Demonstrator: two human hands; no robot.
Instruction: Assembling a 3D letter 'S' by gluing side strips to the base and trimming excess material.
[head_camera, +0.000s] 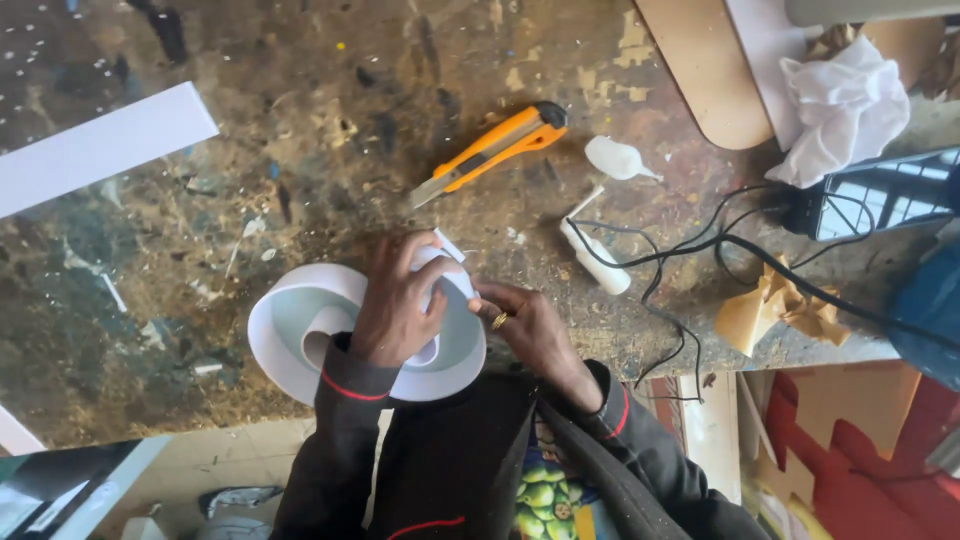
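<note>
A scarred, paint-stained bench (300, 150) carries the work. The left hand (400, 300) has its fingers (432, 285) curled tight over the overlapping ends of a curled white sheet (300, 330), seemingly to keep the springy coil from opening, while the right hand (525, 330) pinches the same seam at 3 o'clock. An orange utility knife (495, 150) lies at 1 o'clock, two small white bottles (610, 215) and black cables (720, 250) at 2 o'clock, a white strip (95, 150) at 10 o'clock.

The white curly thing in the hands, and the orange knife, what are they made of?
White curled strip: probably thin card or plastic sheet, matte; it bends into smooth loops. Utility knife: orange plastic-looking body, grey metal blade tip. Left hand and right hand hold the strip.
</note>
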